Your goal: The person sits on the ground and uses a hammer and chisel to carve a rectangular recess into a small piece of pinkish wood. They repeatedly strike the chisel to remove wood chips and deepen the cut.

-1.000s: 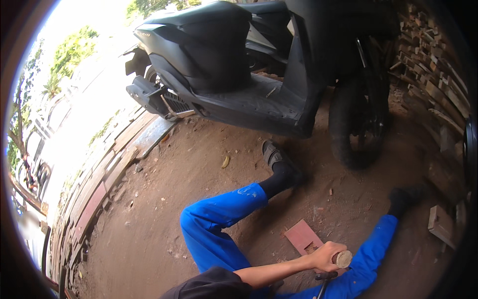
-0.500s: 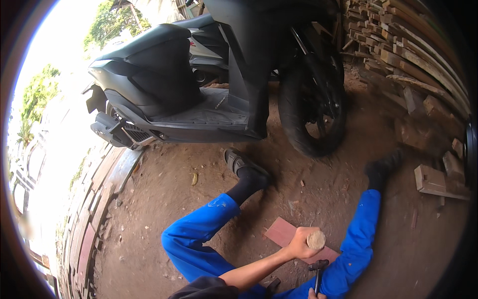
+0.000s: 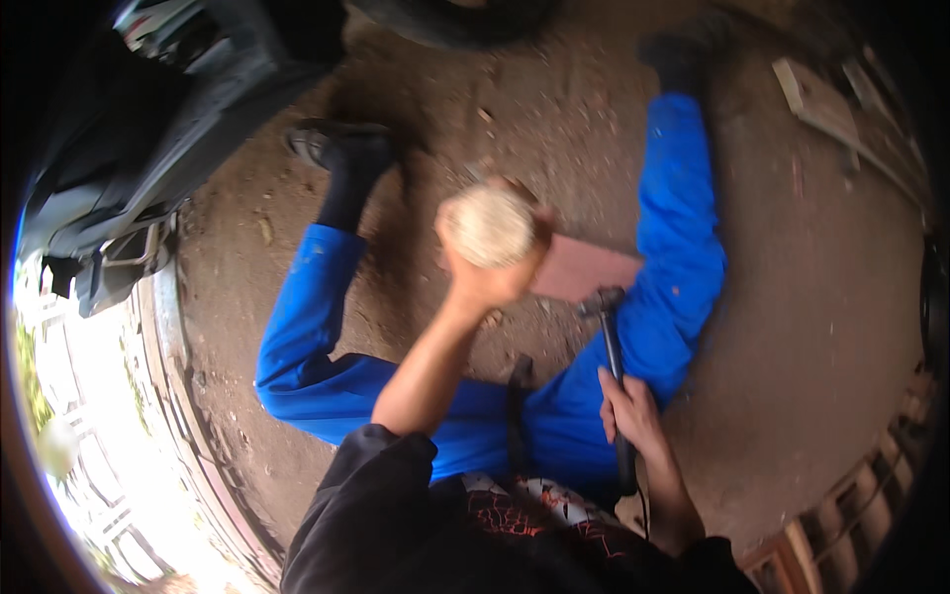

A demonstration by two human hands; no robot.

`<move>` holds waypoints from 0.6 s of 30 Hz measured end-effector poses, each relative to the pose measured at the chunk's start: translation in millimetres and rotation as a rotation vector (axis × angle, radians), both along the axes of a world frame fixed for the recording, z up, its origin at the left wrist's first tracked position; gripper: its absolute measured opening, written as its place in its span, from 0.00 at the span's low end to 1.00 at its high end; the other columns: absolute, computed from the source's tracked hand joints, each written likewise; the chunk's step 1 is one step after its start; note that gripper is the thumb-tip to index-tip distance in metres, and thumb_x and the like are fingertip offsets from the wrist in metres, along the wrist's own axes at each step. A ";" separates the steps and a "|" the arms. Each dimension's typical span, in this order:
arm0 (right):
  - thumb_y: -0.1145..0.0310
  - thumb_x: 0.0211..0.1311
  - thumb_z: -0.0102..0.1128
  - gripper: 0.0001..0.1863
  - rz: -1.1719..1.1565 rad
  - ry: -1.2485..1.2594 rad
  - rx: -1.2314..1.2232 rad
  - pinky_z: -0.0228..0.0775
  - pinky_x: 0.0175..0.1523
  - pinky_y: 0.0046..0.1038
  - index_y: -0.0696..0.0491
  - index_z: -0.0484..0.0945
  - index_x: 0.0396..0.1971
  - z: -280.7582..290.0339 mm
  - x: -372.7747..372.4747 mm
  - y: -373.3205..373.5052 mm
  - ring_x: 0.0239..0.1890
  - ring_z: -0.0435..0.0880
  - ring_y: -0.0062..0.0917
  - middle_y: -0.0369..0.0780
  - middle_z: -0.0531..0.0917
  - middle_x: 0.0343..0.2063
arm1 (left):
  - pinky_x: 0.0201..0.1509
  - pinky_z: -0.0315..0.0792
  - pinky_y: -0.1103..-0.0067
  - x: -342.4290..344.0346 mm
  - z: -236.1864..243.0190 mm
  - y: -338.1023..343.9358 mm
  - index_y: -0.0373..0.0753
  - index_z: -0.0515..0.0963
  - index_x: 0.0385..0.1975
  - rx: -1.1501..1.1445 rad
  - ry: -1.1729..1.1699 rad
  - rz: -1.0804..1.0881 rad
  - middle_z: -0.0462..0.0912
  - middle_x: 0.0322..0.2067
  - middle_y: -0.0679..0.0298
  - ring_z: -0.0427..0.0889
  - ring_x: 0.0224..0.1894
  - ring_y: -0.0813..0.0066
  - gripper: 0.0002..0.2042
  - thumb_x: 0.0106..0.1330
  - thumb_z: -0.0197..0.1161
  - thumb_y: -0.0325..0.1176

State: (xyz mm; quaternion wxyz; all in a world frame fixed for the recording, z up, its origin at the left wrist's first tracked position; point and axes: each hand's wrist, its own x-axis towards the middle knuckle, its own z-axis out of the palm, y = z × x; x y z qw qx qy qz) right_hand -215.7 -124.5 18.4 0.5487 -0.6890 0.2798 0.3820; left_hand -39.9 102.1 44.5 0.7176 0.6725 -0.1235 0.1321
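Observation:
My left hand (image 3: 483, 285) is closed around a thick, pale, round-ended piece that looks like a wooden block (image 3: 491, 224), held up with its light, rough end toward me. Motion blurs its outline. In my right hand (image 3: 633, 414) is a hammer (image 3: 611, 339), gripped by its dark handle with the head pointing away from me, close to my right thigh. A flat reddish board (image 3: 589, 267) lies on the dirt between my legs, partly covered by my left hand and the block.
My legs in blue trousers (image 3: 683, 198) spread to both sides on the dirt floor (image 3: 811, 267). A dark scooter (image 3: 213, 109) stands at the far left, its tyre (image 3: 455, 22) at the top. Timber (image 3: 821, 104) lies at the far right, and wooden slats (image 3: 841, 525) at the lower right.
The view has tilted down toward my lap, showing my right hand and hammer fully. My left hand has lifted the block nearer to me and away from over the board's middle.

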 end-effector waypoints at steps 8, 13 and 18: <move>0.52 0.71 0.50 0.26 -0.023 -0.008 0.091 0.63 0.13 0.25 0.56 0.65 0.17 -3.5 -1.2 -5.2 0.08 0.71 0.20 0.35 0.69 0.09 | 0.11 0.60 0.81 3.8 -2.0 2.5 0.36 0.65 0.21 -0.169 0.029 0.056 0.65 0.15 0.62 0.61 0.10 0.79 0.10 0.66 0.52 0.25; 0.51 0.71 0.50 0.26 -0.057 0.007 0.097 0.63 0.13 0.25 0.55 0.65 0.16 -7.2 -3.7 -3.3 0.08 0.71 0.19 0.35 0.69 0.09 | 0.11 0.61 0.81 4.4 -8.9 -1.9 0.36 0.64 0.22 -0.145 0.027 0.020 0.65 0.16 0.62 0.64 0.11 0.78 0.09 0.65 0.50 0.23; 0.52 0.71 0.50 0.26 -0.056 0.028 0.106 0.63 0.13 0.25 0.55 0.65 0.16 -9.0 -2.5 -2.5 0.08 0.71 0.20 0.34 0.69 0.09 | 0.14 0.64 0.80 3.4 -23.6 -9.2 0.35 0.65 0.24 -0.174 0.028 -0.037 0.67 0.15 0.62 0.67 0.13 0.78 0.06 0.64 0.51 0.22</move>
